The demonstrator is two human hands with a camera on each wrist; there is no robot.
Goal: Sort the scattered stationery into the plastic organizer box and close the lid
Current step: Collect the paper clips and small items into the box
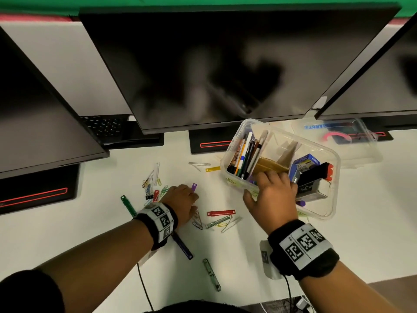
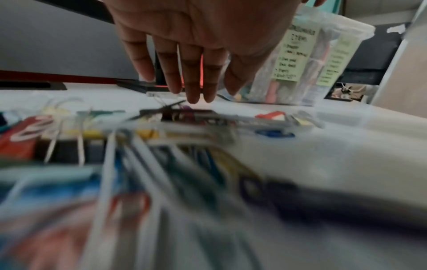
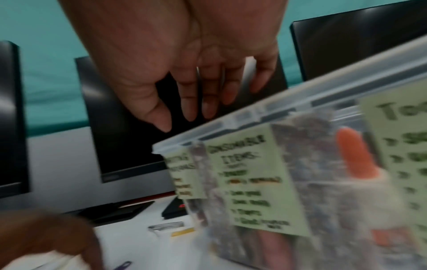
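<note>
Three dark monitors (image 1: 216,71) stand along the back of the white tabletop (image 1: 372,211), the middle one just behind the clear plastic organizer box (image 1: 328,213), which sits open at the right of centre. Its lid (image 1: 352,141) lies apart behind it, near the right monitor's base. The box's left compartment holds pens and pencils (image 1: 244,154) standing on end, the middle one is split by cardboard dividers (image 1: 287,152), and the right end holds a blue staple box (image 1: 305,162) and a black stapler (image 1: 316,177); green handwritten labels (image 3: 249,182) are stuck on its near wall. The right hand (image 1: 272,197) reaches over the box's near rim, its fingers (image 3: 208,102) hanging loosely curved above the middle section; whether they hold anything I cannot tell. The left hand (image 1: 182,203) is palm down over the scattered stationery left of the box, fingers (image 2: 191,82) straight and together, tips just above the pile and holding nothing. Around it lie coloured paper clips (image 1: 158,190), a purple fastener strip (image 1: 193,188) beside the fingertips, a red strip (image 1: 221,213), a green strip (image 1: 128,205), a dark blue strip (image 1: 182,246) by the wrist and a yellow strip (image 1: 212,169) near the box.
</note>
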